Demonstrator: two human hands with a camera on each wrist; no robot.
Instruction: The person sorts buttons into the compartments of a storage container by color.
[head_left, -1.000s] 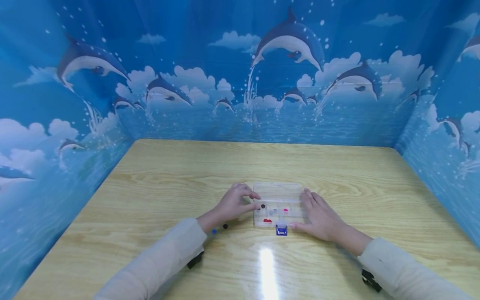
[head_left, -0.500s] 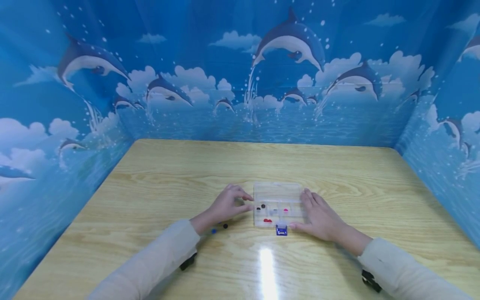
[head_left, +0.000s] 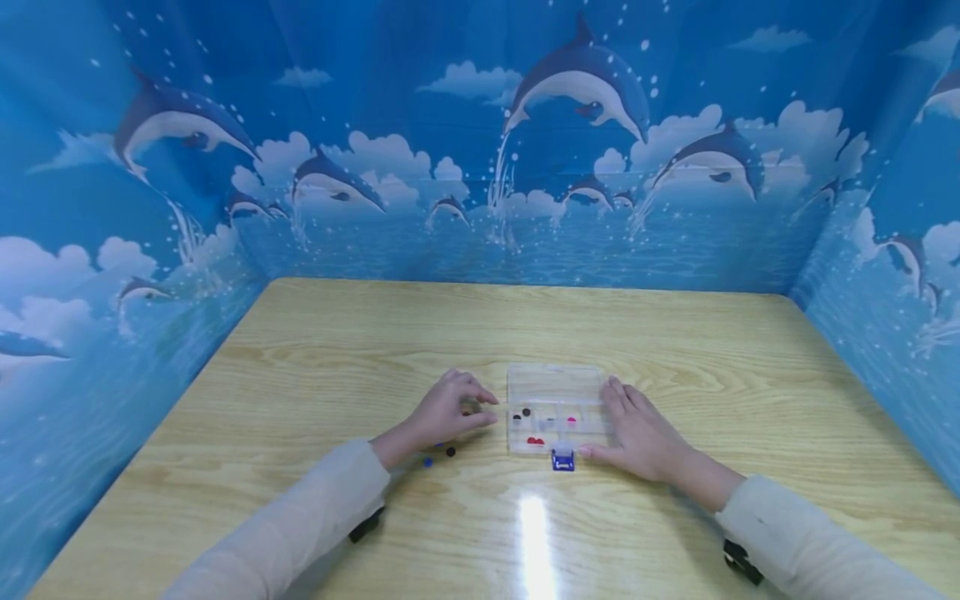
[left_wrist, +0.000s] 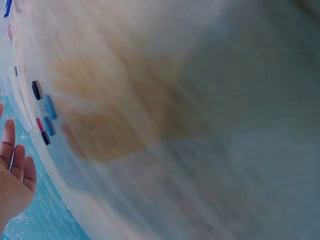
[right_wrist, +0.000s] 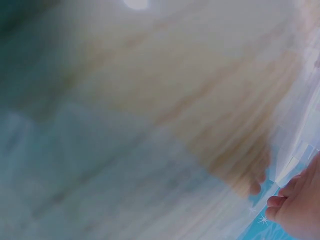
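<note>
A clear plastic compartment box [head_left: 555, 384] lies with its lid raised on the table. Inside are two black pieces [head_left: 527, 412], red pieces [head_left: 535, 441] in the front left part and a pink piece [head_left: 572, 420]. My right hand [head_left: 643, 435] rests along the box's right side, fingers extended, thumb at the front edge. Left of the box, apart from it, my left hand [head_left: 444, 411] has loosely bent fingers, thumb and forefinger parted. Small disc-like pieces lie under and beside it: a black one [head_left: 451, 452], a blue one [head_left: 428, 462] and a red one [left_wrist: 40, 124].
A dark blue tab [head_left: 563, 460] with white marking is at the box's front edge. The wood-grain table [head_left: 375, 333] is enclosed by a blue dolphin curtain [head_left: 420, 225]. Both wrist views are largely blurred by near surfaces.
My left hand has drawn back leftward from the box. A black piece that was at its fingertips now shows inside the left compartment. The right hand and box have stayed still.
</note>
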